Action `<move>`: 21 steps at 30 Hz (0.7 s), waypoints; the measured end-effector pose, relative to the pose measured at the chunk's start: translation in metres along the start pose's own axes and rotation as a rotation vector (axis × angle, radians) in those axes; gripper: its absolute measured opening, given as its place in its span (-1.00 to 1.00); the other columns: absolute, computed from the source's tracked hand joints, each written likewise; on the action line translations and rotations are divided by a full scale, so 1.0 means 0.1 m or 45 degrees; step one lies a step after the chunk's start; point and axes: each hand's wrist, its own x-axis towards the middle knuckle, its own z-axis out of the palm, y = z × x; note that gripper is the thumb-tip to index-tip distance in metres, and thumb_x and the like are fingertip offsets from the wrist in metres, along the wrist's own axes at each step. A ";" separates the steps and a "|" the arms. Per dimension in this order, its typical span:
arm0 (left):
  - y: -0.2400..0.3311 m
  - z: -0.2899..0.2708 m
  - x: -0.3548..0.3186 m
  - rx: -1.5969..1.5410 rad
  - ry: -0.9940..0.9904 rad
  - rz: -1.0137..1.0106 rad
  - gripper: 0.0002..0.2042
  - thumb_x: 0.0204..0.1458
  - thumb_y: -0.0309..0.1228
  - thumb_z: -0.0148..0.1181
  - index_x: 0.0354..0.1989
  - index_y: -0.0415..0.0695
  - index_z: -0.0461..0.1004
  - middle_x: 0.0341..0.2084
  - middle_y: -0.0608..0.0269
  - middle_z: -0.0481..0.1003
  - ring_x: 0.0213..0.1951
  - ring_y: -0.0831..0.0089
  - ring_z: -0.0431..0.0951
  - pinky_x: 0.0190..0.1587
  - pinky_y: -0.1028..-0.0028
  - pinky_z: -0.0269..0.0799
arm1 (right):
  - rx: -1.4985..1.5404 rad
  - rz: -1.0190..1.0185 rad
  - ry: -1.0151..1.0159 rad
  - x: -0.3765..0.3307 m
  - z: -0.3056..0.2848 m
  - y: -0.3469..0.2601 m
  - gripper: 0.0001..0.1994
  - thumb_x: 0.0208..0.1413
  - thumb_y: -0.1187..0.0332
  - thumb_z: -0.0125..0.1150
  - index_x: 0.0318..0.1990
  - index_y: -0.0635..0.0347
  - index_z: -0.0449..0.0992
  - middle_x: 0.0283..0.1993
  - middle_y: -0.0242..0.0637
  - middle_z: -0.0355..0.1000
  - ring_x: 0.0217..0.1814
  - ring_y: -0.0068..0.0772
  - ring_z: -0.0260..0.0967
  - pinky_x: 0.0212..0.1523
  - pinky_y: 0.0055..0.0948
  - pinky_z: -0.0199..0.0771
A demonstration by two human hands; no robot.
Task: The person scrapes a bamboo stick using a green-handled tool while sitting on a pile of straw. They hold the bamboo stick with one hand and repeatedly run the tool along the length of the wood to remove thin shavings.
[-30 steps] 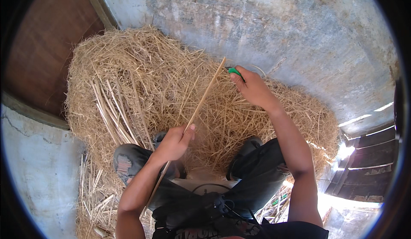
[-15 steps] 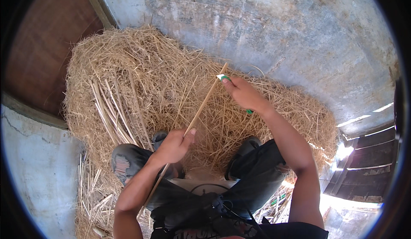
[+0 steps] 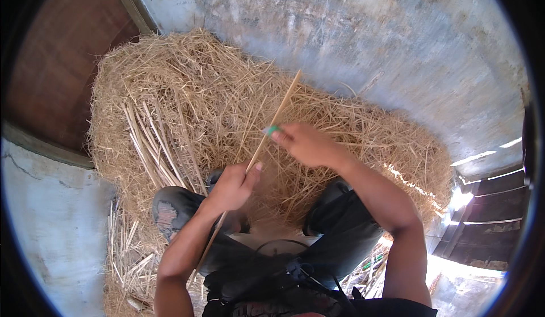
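My left hand [image 3: 234, 186] is closed around a long, thin bamboo strip [image 3: 284, 104], which slants from beside my left forearm up to a free far end. In my right hand [image 3: 309, 145] is a small green-handled knife [image 3: 273, 129], its blade end at the strip a little beyond my left hand. Motion smears the blade, so its exact contact with the strip is hard to make out. Both hands are over my lap and the near side of a heap of pale shavings [image 3: 198, 73].
Several cut strips [image 3: 150, 147] lie on the heap to the left. More strips [image 3: 122, 249] are on the floor at lower left. A worn grey-blue wall [image 3: 363, 39] rises behind the heap, and a brown panel [image 3: 68, 61] stands at far left. My bent knees flank the work.
My right hand has drawn the knife along the strip, from near its far end down toward my left hand. My left hand keeps its grip in nearly the same place.
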 end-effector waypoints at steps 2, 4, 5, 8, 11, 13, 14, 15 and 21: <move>0.03 -0.03 -0.03 0.001 -0.038 0.006 -0.56 0.41 -0.16 -0.02 -0.38 -0.31 0.49 -0.59 -0.06 0.47 -0.50 0.05 0.50 -0.33 0.18 0.40 | 0.092 0.033 0.271 0.10 -0.06 0.24 -0.42 0.50 -0.08 -0.27 0.06 0.25 0.55 -0.42 -0.12 0.43 -0.25 -0.19 0.48 -0.02 -0.07 0.51; 0.05 -0.03 -0.03 -0.004 -0.055 0.033 -0.54 0.41 -0.13 -0.03 -0.39 -0.30 0.49 -0.60 -0.02 0.46 -0.49 0.11 0.49 -0.33 0.19 0.40 | 0.150 0.102 0.403 0.16 -0.24 0.42 -0.43 0.50 -0.07 -0.26 0.03 0.26 0.55 -0.47 -0.16 0.41 -0.31 -0.22 0.47 -0.10 -0.07 0.50; 0.03 -0.02 -0.03 -0.002 -0.065 0.050 -0.52 0.41 -0.10 -0.05 -0.40 -0.28 0.50 -0.60 0.02 0.46 -0.49 0.17 0.50 -0.33 0.20 0.40 | 0.173 0.158 0.398 0.17 -0.32 0.47 -0.43 0.51 -0.07 -0.25 0.01 0.27 0.55 -0.49 -0.19 0.40 -0.35 -0.23 0.45 -0.14 -0.08 0.49; -0.03 0.04 -0.01 -0.038 -0.047 0.082 -0.54 0.40 -0.14 -0.02 -0.41 -0.30 0.49 -0.61 -0.04 0.45 -0.50 0.10 0.48 -0.34 0.18 0.38 | 0.106 0.024 0.435 0.20 -0.19 0.57 -0.45 0.51 -0.05 -0.25 -0.03 0.27 0.55 -0.52 -0.27 0.40 -0.41 -0.27 0.42 -0.23 -0.09 0.46; -0.05 0.02 -0.03 -0.028 -0.032 0.040 -0.57 0.39 -0.18 0.00 -0.40 -0.32 0.47 -0.62 -0.11 0.43 -0.53 0.01 0.47 -0.36 0.14 0.37 | 0.046 -0.077 0.137 0.07 0.05 0.21 -0.46 0.51 -0.04 -0.25 -0.05 0.26 0.55 -0.47 -0.28 0.44 -0.40 -0.25 0.42 -0.23 -0.10 0.45; -0.05 0.02 0.00 0.000 -0.018 0.041 -0.57 0.39 -0.18 0.01 -0.40 -0.33 0.46 -0.63 -0.12 0.42 -0.54 -0.01 0.46 -0.37 0.14 0.37 | 0.063 -0.050 0.056 0.06 0.08 0.14 -0.46 0.51 -0.04 -0.24 -0.09 0.26 0.55 -0.47 -0.27 0.44 -0.40 -0.26 0.41 -0.23 -0.11 0.45; -0.06 0.04 0.01 0.017 -0.001 0.056 -0.57 0.39 -0.18 0.01 -0.39 -0.33 0.46 -0.64 -0.12 0.41 -0.54 -0.01 0.45 -0.37 0.13 0.36 | 0.095 -0.027 0.126 0.11 0.05 0.20 -0.46 0.51 -0.03 -0.23 -0.12 0.26 0.55 -0.49 -0.26 0.43 -0.42 -0.27 0.39 -0.25 -0.12 0.44; -0.07 0.03 0.02 0.032 0.023 0.076 -0.58 0.38 -0.18 0.01 -0.39 -0.33 0.45 -0.64 -0.13 0.40 -0.55 -0.01 0.45 -0.38 0.13 0.36 | 0.119 -0.006 0.199 0.15 0.00 0.23 -0.47 0.51 -0.03 -0.21 -0.16 0.27 0.56 -0.51 -0.25 0.41 -0.43 -0.29 0.38 -0.26 -0.14 0.43; -0.05 0.03 -0.02 0.098 -0.095 -0.028 -0.49 0.41 -0.05 -0.05 -0.36 -0.31 0.51 -0.60 -0.01 0.46 -0.48 0.17 0.50 -0.32 0.19 0.40 | 0.173 0.169 0.361 0.14 -0.27 0.44 -0.49 0.50 0.05 -0.19 -0.31 0.31 0.47 -0.53 -0.15 0.34 -0.43 -0.21 0.38 -0.24 -0.05 0.41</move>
